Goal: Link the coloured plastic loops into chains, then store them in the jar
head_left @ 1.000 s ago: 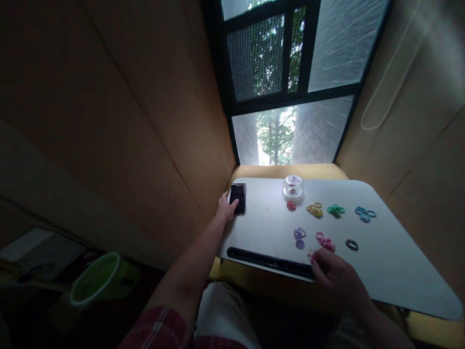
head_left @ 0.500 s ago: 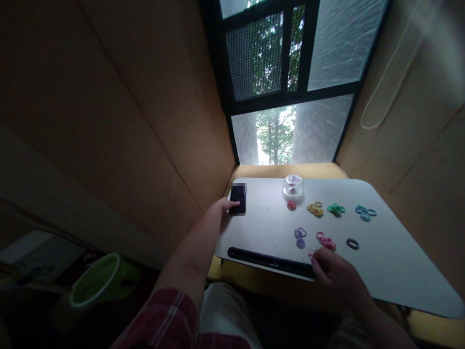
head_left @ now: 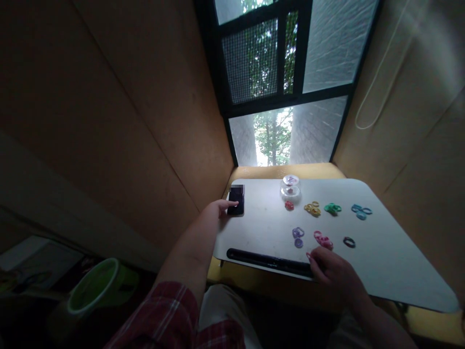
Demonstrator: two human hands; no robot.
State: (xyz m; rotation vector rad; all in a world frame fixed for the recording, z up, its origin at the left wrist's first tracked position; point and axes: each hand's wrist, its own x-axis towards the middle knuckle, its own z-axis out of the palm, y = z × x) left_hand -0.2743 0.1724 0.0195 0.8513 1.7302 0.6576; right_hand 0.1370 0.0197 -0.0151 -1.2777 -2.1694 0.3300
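On the white table [head_left: 261, 228], my left hand [head_left: 225, 205] reaches to a dark phone [head_left: 236, 207] at the left edge, its thumb on the screen and its other fingers hidden. My right hand [head_left: 325, 264] is closed at the front edge, pinching a small pink band [head_left: 308, 256]. Just beyond it lie pink bands [head_left: 323, 241], purple bands [head_left: 298, 236] and a dark band [head_left: 349, 242]. Farther back are red [head_left: 289, 205], yellow [head_left: 313, 209], green [head_left: 333, 208] and blue bands [head_left: 361, 211] in separate small piles.
A clear round container [head_left: 290, 191] stands behind the red bands. A long black bar [head_left: 269, 261] runs along the table's front edge. On the lower left is a green bin [head_left: 96, 288]. Behind the table is a window [head_left: 272, 135] between wooden walls.
The whole view has shifted slightly. Both hands keep nearly the same places, the left at the phone and the right pinching the pink band.
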